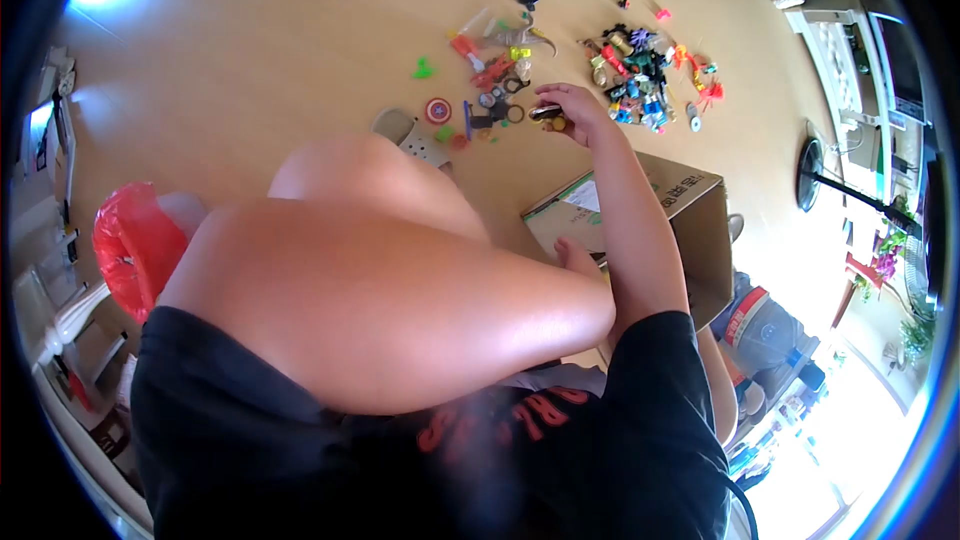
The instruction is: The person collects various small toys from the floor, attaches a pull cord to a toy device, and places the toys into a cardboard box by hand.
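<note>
My right hand point(568, 112) is closed around a small dark and gold toy piece point(546, 113), low over the floor between two groups of small toys. Left of it lie dark toy parts point(490, 118), red toy pieces point(490, 70) and a round red, white and blue shield point(438, 111). A dense pile of colourful small figures point(635, 75) is on its right. My left hand point(577, 256) shows only in part beside my knee, its visible fingers stretched out by the cardboard box point(690, 190); nothing is seen in it.
A light perforated shoe point(425, 147) is beyond my bare legs. At the left is a red plastic bag point(140, 250). Large clear water bottles point(765, 330) stand behind the box. Farther right are a black round stand base point(810, 173) and plants point(915, 330).
</note>
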Demonstrator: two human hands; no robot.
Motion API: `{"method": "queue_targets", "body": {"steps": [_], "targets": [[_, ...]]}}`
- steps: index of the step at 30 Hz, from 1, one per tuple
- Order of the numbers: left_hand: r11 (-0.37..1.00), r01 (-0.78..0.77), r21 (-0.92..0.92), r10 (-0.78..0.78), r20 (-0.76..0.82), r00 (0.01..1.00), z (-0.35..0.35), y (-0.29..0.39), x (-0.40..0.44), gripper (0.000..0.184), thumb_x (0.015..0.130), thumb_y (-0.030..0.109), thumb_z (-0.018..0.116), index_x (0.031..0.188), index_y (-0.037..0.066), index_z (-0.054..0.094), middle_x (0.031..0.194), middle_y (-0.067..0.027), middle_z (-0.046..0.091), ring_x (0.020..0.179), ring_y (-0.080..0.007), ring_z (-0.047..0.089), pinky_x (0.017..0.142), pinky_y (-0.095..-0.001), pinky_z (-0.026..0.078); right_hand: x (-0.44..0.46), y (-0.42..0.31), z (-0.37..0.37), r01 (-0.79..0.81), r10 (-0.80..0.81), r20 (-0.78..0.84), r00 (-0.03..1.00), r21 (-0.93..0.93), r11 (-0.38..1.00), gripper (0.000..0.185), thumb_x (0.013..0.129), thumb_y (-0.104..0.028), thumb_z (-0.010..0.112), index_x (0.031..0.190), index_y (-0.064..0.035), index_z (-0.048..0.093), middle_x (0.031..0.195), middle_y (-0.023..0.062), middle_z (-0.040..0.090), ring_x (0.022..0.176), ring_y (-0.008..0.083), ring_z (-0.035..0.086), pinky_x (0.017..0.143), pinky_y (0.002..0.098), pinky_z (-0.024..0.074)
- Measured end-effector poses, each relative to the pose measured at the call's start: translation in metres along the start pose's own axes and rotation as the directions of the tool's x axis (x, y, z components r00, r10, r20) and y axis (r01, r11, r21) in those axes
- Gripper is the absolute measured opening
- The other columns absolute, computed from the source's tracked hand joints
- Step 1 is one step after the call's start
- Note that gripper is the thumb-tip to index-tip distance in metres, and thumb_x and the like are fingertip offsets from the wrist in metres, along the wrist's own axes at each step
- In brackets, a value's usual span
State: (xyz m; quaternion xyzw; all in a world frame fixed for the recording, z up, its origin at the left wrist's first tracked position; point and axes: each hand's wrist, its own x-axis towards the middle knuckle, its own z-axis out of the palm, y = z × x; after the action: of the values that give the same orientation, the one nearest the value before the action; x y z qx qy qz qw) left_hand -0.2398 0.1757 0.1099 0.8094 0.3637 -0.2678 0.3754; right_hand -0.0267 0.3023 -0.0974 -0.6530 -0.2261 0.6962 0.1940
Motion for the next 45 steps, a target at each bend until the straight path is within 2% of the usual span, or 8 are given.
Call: {"method": "queue_targets", "body": {"steps": [7, 15, 17, 18, 19, 22, 30, 45], "targets": [[0.999, 0.025, -0.023, -0.028, -0.127, 0.992, 0.014, 0.052, 0.028, 0.029, 0.087, 0.021, 0.050, 0.107, 0.006, 0.064, 0.113, -0.0187, 0.063, 0.098, -0.0306, 0.062, 0.085, -0.0426, 0.047, -0.121, -0.030, -0.020, 0.098, -0.271, 0.353, 0.896, 0.439, 0.893, 0.031, 0.093, -0.020, 0.058, 0.117, -0.0001, 0.060, 0.082, 0.0044, 0.065, 0.076, 0.0132, 0.059, 0.044, 0.0186, 0.0404], [0.849, -0.053, -0.526, -0.080, -0.227, 0.971, 0.031, 0.125, 0.081, 0.022, 0.087, 0.011, 0.053, 0.101, 0.005, 0.068, 0.108, -0.0201, 0.066, 0.093, -0.0317, 0.065, 0.081, -0.0435, 0.049, -0.276, 0.069, -0.088, 0.162, -0.511, -0.002, 0.859, 0.950, 0.268, 0.034, 0.092, -0.018, 0.055, 0.119, 0.0033, 0.052, 0.088, 0.0040, 0.060, 0.085, 0.0151, 0.057, 0.053, 0.0237, 0.0434], [0.848, -0.384, -0.366, 0.185, -0.474, 0.861, 0.066, 0.101, 0.125, 0.033, 0.087, 0.005, 0.050, 0.120, 0.004, 0.056, 0.103, -0.0228, 0.065, 0.095, -0.0356, 0.064, 0.082, -0.0436, 0.049, -0.295, 0.111, -0.108, 0.288, -0.337, -0.169, 0.926, 0.894, 0.343, 0.029, 0.092, -0.016, 0.055, 0.113, 0.0035, 0.057, 0.093, 0.0049, 0.060, 0.085, 0.0154, 0.057, 0.060, 0.0254, 0.0473], [0.930, -0.357, -0.093, 0.227, -0.618, 0.753, 0.056, 0.113, 0.100, 0.043, 0.088, 0.004, 0.049, 0.131, 0.004, 0.042, 0.100, -0.0240, 0.064, 0.092, -0.0390, 0.063, 0.080, -0.0444, 0.049, -0.307, 0.127, -0.111, 0.331, -0.256, -0.244, 0.935, 0.857, 0.395, 0.023, 0.092, -0.012, 0.056, 0.109, 0.0023, 0.060, 0.093, 0.0064, 0.061, 0.085, 0.0169, 0.058, 0.067, 0.0269, 0.0503], [0.970, -0.228, -0.081, 0.163, -0.475, 0.865, 0.034, 0.123, 0.085, 0.048, 0.086, 0.003, 0.052, 0.132, 0.004, 0.037, 0.095, -0.0239, 0.064, 0.087, -0.0393, 0.064, 0.078, -0.0467, 0.050, -0.309, 0.146, -0.121, 0.266, -0.164, -0.216, 0.962, 0.868, 0.419, 0.025, 0.090, -0.006, 0.055, 0.114, 0.0019, 0.056, 0.104, 0.0096, 0.060, 0.095, 0.0219, 0.058, 0.075, 0.0293, 0.0522], [0.994, -0.102, -0.048, 0.066, -0.489, 0.870, 0.037, 0.130, 0.079, 0.031, 0.085, 0.005, 0.053, 0.116, -0.001, 0.052, 0.091, -0.0235, 0.065, 0.085, -0.0400, 0.064, 0.076, -0.0483, 0.050, -0.288, 0.225, -0.144, 0.206, -0.226, -0.099, 0.969, 0.828, 0.521, 0.042, 0.081, 0.005, 0.054, 0.122, 0.0039, 0.049, 0.120, 0.0166, 0.055, 0.109, 0.0257, 0.053, 0.091, 0.0393, 0.0475], [0.994, 0.110, -0.021, -0.105, -0.517, 0.850, 0.047, 0.140, 0.087, 0.018, 0.083, 0.006, 0.053, 0.092, -0.003, 0.065, 0.090, -0.0250, 0.065, 0.087, -0.0412, 0.064, 0.076, -0.0481, 0.051, -0.251, 0.210, -0.143, 0.150, -0.132, -0.080, 0.988, 0.686, 0.712, 0.021, 0.086, -0.004, 0.059, 0.106, 0.0021, 0.056, 0.103, 0.0150, 0.055, 0.096, 0.0259, 0.060, 0.073, 0.0322, 0.0585], [0.926, 0.354, -0.135, -0.362, -0.591, 0.721, 0.051, 0.183, 0.102, 0.014, 0.076, 0.010, 0.069, 0.089, 0.005, 0.071, 0.090, -0.0132, 0.070, 0.089, -0.0291, 0.069, 0.072, -0.0380, 0.055, -0.180, 0.221, -0.186, -0.045, 0.037, 0.025, 0.999, 0.545, 0.837, 0.025, 0.089, 0.000, 0.045, 0.113, 0.0003, 0.047, 0.105, 0.0184, 0.057, 0.095, 0.0348, 0.060, 0.075, 0.0511, 0.0563]]}}
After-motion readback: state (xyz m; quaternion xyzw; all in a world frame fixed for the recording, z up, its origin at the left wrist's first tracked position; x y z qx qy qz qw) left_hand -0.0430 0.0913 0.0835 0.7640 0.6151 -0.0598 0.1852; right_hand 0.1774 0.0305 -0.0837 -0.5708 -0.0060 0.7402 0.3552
